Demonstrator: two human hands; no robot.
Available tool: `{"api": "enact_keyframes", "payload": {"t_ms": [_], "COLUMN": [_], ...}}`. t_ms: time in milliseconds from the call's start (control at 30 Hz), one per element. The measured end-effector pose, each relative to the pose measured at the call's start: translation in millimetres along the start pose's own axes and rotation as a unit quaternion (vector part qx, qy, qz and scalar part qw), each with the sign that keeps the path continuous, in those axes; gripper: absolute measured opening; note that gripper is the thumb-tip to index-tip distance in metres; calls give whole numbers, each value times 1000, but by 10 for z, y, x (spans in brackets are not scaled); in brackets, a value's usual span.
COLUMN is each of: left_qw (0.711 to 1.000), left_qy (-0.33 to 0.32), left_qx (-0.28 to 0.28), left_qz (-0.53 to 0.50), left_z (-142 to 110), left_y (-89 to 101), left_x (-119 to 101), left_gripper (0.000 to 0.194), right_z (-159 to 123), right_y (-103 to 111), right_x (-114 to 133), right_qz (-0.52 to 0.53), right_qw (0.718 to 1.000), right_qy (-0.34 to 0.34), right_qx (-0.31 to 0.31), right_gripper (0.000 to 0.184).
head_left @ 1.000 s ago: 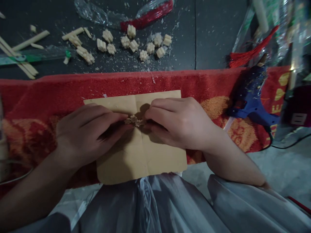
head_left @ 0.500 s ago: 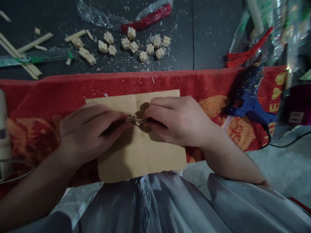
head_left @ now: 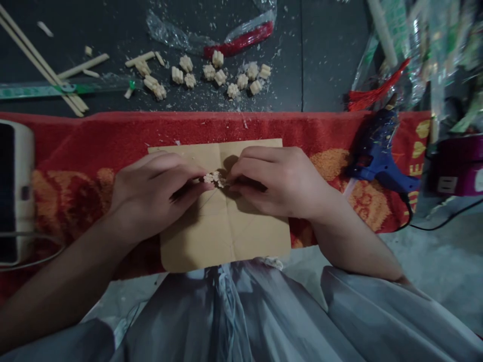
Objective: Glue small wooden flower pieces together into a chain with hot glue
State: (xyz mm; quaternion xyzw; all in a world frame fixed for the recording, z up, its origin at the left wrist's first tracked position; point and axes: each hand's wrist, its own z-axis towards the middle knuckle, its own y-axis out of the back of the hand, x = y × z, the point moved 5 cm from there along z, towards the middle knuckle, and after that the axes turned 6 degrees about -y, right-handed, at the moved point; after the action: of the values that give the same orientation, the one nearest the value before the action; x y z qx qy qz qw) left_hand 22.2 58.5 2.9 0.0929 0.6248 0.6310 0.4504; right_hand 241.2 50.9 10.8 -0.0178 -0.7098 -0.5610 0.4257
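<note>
Between my two hands is a small pale piece (head_left: 213,178), made of short wooden stick ends bundled in flower shapes. My left hand (head_left: 156,188) pinches its left side between thumb and fingers. On its other side, my right hand (head_left: 269,181) is closed with its fingertips at the piece's right end. The fingers hide both ends, so I cannot tell whether it is one piece or two pressed together. Under the hands lies a creased tan cardboard sheet (head_left: 226,241) with faint drawn lines, resting on a red patterned towel (head_left: 181,125).
Several similar stick bundles (head_left: 220,77) sit on the dark table (head_left: 324,55) amid shavings. Long sticks (head_left: 41,60) lie at left, above a phone (head_left: 11,191) with a cable. A blue glue gun (head_left: 381,151), red tassel (head_left: 377,86) and plastic-wrapped items (head_left: 426,65) are at right.
The camera view has shifted, bringing more of the phone into sight at left. Both hands keep their pinch, and the small piece now shows its flower-shaped stick ends more clearly.
</note>
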Motion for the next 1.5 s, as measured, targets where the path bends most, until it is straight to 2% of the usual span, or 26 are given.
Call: {"api": "enact_keyframes", "payload": {"t_ms": [167, 300, 433, 600, 767, 900, 1000, 1133, 1267, 1500], "left_qw": [999, 997, 999, 999, 997, 999, 999, 999, 999, 997], "left_qy": [39, 60, 34, 12, -22, 12, 31, 24, 24, 18], "left_qx": [28, 25, -3, 8, -47, -13, 1, -15, -39, -75], "left_qz": [-3, 31, 41, 52, 53, 39, 36, 31, 21, -9], "left_z": [-36, -88, -83, -9, 14, 13, 15, 31, 30, -5], "left_y": [-12, -10, 15, -22, -15, -32, -27, -5, 14, 74], "left_x": [54, 52, -3, -18, -41, -9, 5, -20, -51, -95], "left_gripper": [61, 52, 47, 44, 28, 27, 26, 25, 25, 22], "right_z": [5, 4, 13, 26, 46, 57, 64, 74, 68, 41], "right_y": [-18, -20, -31, -36, -44, -28, -16, -52, -107, -114], "right_x": [-9, -9, -43, -56, -48, -49, -38, 7, 43, 25], "right_qz": [7, 19, 21, 31, 22, 19, 24, 11, -9, 15], "right_qw": [1000, 1000, 1000, 999, 999, 999, 999, 999, 995, 991], "right_qy": [2, 15, 0, -9, -19, -25, -24, 12, 54, 75], "right_qx": [-5, -14, -3, 4, 22, 23, 11, -27, -83, -109], "right_gripper": [24, 22, 19, 18, 18, 16, 15, 33, 31, 34]}}
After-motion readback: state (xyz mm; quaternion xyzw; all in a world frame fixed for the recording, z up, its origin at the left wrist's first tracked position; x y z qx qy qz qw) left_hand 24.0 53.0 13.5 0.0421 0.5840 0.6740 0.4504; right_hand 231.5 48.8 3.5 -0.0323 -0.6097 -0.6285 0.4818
